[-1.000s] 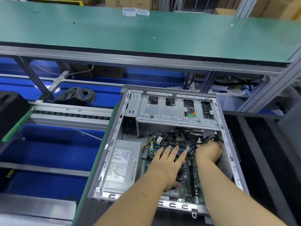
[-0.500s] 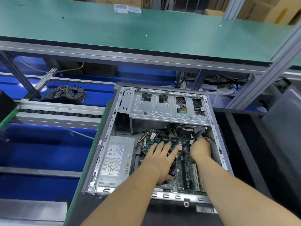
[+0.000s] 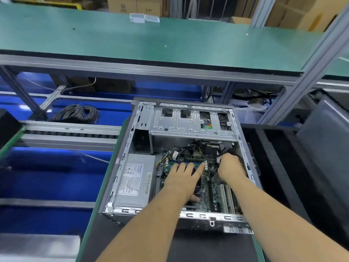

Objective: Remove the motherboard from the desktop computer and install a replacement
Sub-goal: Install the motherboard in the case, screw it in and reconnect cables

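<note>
An open computer case (image 3: 120,173) is seen lying on its side on the dark worktop (image 3: 207,246), its inside facing up. The motherboard (image 3: 213,188) is seated on the floor of the case, to the right of the grey power supply (image 3: 135,181) and below the metal drive cage (image 3: 190,122). Both hands are placed inside the case, directly over the motherboard. The left hand (image 3: 184,178) is laid flat on the board with its fingers straight and spread, the fingertips reaching the row of blue and green memory slots (image 3: 173,163); nothing is gripped by it. The right hand (image 3: 229,166) is held at the board's upper right corner, its fingers curled down among the bundle of black cables (image 3: 190,149). Whether a cable or plug is pinched there cannot be told, since the fingertips are hidden. A coil of grey wire (image 3: 75,113) is seen lying beyond the case, on the left.
</note>
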